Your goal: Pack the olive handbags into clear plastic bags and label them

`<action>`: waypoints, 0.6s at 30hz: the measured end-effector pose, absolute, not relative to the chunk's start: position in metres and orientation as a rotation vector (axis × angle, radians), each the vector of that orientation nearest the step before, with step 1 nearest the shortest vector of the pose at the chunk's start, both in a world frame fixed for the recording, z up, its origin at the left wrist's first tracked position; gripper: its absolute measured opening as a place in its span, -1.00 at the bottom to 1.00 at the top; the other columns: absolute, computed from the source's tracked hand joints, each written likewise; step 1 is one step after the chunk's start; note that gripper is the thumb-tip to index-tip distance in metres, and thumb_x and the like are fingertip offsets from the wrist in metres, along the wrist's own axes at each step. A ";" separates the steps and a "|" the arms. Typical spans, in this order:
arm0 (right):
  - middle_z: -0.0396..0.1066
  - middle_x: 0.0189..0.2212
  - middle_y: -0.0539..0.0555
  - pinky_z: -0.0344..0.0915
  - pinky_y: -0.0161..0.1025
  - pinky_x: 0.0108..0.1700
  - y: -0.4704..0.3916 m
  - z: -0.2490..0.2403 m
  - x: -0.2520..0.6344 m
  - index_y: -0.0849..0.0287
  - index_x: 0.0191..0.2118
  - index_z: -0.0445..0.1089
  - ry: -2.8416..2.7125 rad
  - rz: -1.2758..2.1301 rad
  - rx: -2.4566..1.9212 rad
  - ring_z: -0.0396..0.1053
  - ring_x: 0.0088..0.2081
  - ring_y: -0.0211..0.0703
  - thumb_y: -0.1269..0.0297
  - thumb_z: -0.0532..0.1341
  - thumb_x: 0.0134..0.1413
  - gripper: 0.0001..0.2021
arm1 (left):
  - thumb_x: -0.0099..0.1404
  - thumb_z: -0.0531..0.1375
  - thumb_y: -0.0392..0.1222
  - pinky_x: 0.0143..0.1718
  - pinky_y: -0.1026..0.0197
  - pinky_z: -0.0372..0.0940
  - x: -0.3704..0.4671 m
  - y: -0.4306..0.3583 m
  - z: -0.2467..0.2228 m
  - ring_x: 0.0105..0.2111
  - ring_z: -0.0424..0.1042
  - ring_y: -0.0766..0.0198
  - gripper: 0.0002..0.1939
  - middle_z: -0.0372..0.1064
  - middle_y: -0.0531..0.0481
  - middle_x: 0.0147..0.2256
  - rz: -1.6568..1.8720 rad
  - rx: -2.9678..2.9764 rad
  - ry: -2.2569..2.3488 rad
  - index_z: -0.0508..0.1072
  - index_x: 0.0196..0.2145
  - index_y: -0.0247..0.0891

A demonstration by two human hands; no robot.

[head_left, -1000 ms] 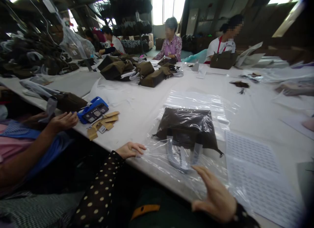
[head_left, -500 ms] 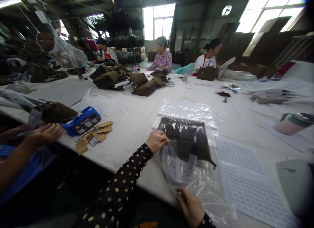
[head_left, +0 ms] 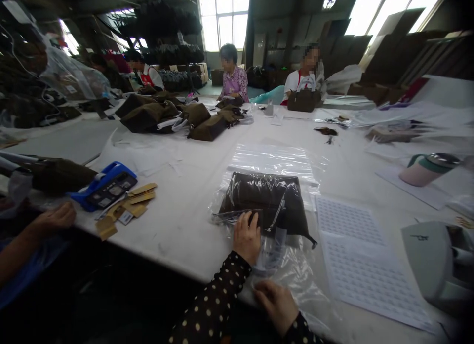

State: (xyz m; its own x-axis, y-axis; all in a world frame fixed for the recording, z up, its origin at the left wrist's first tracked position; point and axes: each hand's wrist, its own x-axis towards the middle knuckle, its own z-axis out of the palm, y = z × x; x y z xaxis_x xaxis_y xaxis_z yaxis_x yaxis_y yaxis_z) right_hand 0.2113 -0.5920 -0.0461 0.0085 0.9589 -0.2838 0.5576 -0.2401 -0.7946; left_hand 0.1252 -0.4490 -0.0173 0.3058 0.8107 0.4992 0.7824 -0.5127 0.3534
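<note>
A dark brown pouch (head_left: 264, 193) lies on the table inside a clear plastic bag (head_left: 307, 280), whose loose end spreads toward the table's near edge. My left hand (head_left: 247, 237) rests on the lower left of the pouch, fingers stretched out over the plastic. A strip of translucent plastic (head_left: 272, 255) curves below the pouch, just right of that hand. Close to the near edge, my right hand (head_left: 277, 304) has its fingers curled at the loose end of the clear bag, pinching the film; its fingertips are partly hidden.
Printed label sheets (head_left: 363, 255) lie right of the pouch, near a grey machine (head_left: 425, 255) and a pink cup (head_left: 425, 170). Leftward are tan cards (head_left: 128, 208), a blue device holder (head_left: 89, 198) and a co-worker's hand (head_left: 55, 218). Brown bags (head_left: 207, 127) pile up farther back.
My left hand has moved from the pouch's left side onto its lower front, fingers now extended. The plastic there lies flatter. My right hand stays near the edge. The whole view has shifted slightly.
</note>
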 end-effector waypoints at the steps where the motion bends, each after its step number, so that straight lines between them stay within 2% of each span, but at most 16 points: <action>1: 0.47 -0.37 0.09 0.31 -0.23 -0.23 -0.593 -0.045 0.211 0.17 -0.29 0.43 -1.590 1.134 -1.810 0.42 -0.29 -0.10 0.18 0.02 0.06 -0.72 | 0.26 0.03 -0.26 0.08 -0.03 0.06 0.127 -0.453 -0.020 0.11 0.07 0.06 -0.58 0.15 -0.15 0.08 0.976 2.505 1.548 0.22 0.09 -0.26; 4: 0.46 -0.24 0.12 0.32 -0.18 -0.14 -0.598 -0.043 0.209 0.18 -0.16 0.40 -1.709 1.110 -1.741 0.41 -0.20 -0.07 0.25 -0.01 0.08 -0.69 | 0.28 0.01 -0.22 0.15 -0.12 -0.06 0.130 -0.458 -0.025 0.17 -0.03 0.02 -0.55 0.07 -0.12 0.15 0.898 2.509 1.589 0.16 0.14 -0.20; 7: 0.38 -0.09 0.16 0.28 -0.10 -0.02 -0.609 -0.041 0.211 0.21 0.01 0.31 -1.781 1.046 -1.689 0.35 -0.07 -0.02 0.33 0.06 -0.03 -0.58 | 0.28 0.01 -0.19 0.16 -0.15 -0.09 0.131 -0.458 -0.024 0.18 -0.06 0.00 -0.53 0.04 -0.13 0.17 0.848 2.537 1.592 0.16 0.15 -0.20; 10: 0.30 0.00 0.15 0.30 -0.14 -0.02 -0.631 -0.034 0.237 0.15 0.01 0.32 -1.727 0.908 -1.595 0.32 -0.03 -0.03 0.33 0.11 -0.06 -0.57 | 0.28 0.02 -0.17 0.16 -0.16 -0.10 0.132 -0.456 -0.023 0.18 -0.06 -0.02 -0.53 0.04 -0.16 0.17 0.824 2.577 1.592 0.17 0.14 -0.22; 12: 0.37 -0.08 0.12 0.34 -0.22 -0.10 -0.650 -0.025 0.276 0.10 -0.11 0.40 -1.603 0.797 -1.602 0.37 -0.12 -0.09 0.28 0.12 0.00 -0.70 | 0.28 0.01 -0.17 0.16 -0.16 -0.10 0.133 -0.456 -0.022 0.18 -0.06 -0.03 -0.53 0.03 -0.19 0.17 0.808 2.600 1.597 0.18 0.14 -0.24; 14: 0.46 -0.26 0.09 0.35 -0.25 -0.16 -0.670 -0.014 0.329 0.10 -0.26 0.45 -1.309 0.612 -1.774 0.41 -0.24 -0.11 0.19 0.17 -0.01 -0.80 | 0.28 0.01 -0.18 0.16 -0.16 -0.11 0.134 -0.455 -0.022 0.18 -0.06 -0.04 -0.54 0.03 -0.22 0.16 0.802 2.613 1.597 0.19 0.13 -0.27; 16: 0.46 -0.37 0.11 0.34 -0.21 -0.20 -0.689 -0.002 0.388 0.15 -0.32 0.44 -0.821 0.306 -1.977 0.39 -0.30 -0.07 0.08 0.23 -0.10 -0.73 | 0.28 0.00 -0.17 0.15 -0.17 -0.11 0.135 -0.454 -0.023 0.18 -0.07 -0.06 -0.54 0.02 -0.25 0.16 0.821 2.612 1.595 0.21 0.12 -0.29; 18: 0.44 -0.39 0.15 0.32 -0.20 -0.28 -0.706 0.009 0.445 0.20 -0.26 0.41 -0.415 0.035 -2.012 0.35 -0.39 -0.11 0.00 0.23 -0.14 -0.62 | 0.28 0.00 -0.15 0.15 -0.19 -0.12 0.136 -0.452 -0.023 0.19 -0.09 -0.06 -0.55 -0.01 -0.25 0.17 0.850 2.601 1.587 0.21 0.12 -0.28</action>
